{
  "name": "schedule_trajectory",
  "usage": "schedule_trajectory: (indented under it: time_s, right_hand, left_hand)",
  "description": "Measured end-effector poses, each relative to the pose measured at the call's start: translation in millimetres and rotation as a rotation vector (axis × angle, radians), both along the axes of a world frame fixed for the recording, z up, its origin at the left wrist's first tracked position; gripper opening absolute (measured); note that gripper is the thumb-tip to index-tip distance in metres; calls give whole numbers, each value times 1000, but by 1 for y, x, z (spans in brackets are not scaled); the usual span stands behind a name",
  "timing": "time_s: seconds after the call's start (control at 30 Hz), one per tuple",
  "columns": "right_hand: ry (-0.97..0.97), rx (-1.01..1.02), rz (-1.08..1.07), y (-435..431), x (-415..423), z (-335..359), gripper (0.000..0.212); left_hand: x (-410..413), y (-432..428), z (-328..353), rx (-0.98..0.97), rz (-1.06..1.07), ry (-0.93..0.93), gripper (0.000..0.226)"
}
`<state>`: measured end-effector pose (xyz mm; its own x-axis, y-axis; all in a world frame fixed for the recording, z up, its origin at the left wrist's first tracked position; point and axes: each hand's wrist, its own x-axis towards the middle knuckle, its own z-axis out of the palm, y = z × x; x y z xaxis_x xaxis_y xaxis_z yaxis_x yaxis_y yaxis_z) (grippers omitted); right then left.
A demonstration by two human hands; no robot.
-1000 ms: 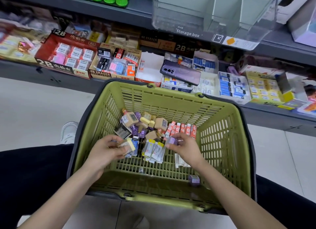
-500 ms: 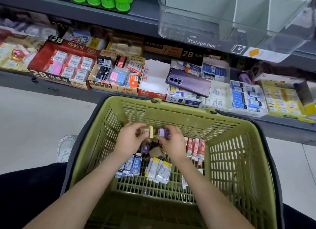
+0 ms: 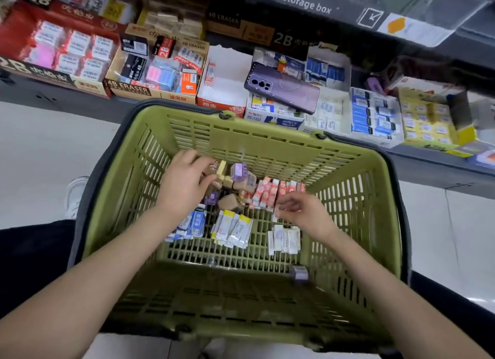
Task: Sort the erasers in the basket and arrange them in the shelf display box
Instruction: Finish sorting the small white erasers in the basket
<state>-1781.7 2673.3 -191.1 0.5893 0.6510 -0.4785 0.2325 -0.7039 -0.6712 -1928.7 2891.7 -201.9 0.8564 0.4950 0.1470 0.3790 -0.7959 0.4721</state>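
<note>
Erasers (image 3: pixel 233 187) heaped in basket (image 3: pixel 348 171), right at left grip (image 3: pixel 184 182) fingertips. Fingers curled into heap, can't tell if pinching one. Right grip (image 3: pixel 302 211) loosely curled, empty, red packs (image 3: pixel 276 192) just beyond. Light, rubbery, wrappers probably slick, so pinch across narrow sides.

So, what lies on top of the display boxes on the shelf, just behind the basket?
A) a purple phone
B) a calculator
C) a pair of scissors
A: a purple phone rests, camera side up, across the display boxes beyond the basket.
</note>
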Motion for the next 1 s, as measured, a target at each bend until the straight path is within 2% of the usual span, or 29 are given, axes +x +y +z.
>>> schedule_trajectory:
  time_s: [0.17, 0.27, 0.37, 0.47, 0.53, 0.63, 0.73, 0.8, 0.87, 1.0]
  right_hand:
    - [64, -638, 371, -50, -11, -11, 44]
    - [42, -752, 372, -60, -31, -33, 43]
    - [-24, -784, 313, -66, -46, -48, 43]
    - [-41, -788, 267, -66, -48, -50, 30]
    - [-2, -729, 162, -68, -46, -49, 23]
    - [83, -558, -14, -69, -43, -42, 24]
    - [87, -564, -1, -66, -39, -30, 24]
    - [76, -566, 16, -64, -36, -20, 35]
    - [81, -457, -33, -60, -34, -11, 49]
    - [79, -101, -136, -26, -39, 8, 45]
  left_hand:
    - [-36, -20, 31, 95, -133, -132, 26]
    - [-65, -15, 54, 252, -40, -206, 24]
    - [-84, -4, 72, 392, 98, -128, 28]
    - [-94, 3, 75, 431, 120, -32, 36]
    - [-100, 5, 70, 432, 114, 8, 40]
    - [-103, 8, 63, 364, 127, 35, 43]
    - [-100, 11, 63, 313, 122, 41, 43]
    - [-100, 13, 63, 278, 130, 31, 43]
    - [-99, 14, 64, 253, 140, 29, 49]
    - [-95, 21, 69, 259, 138, 38, 54]
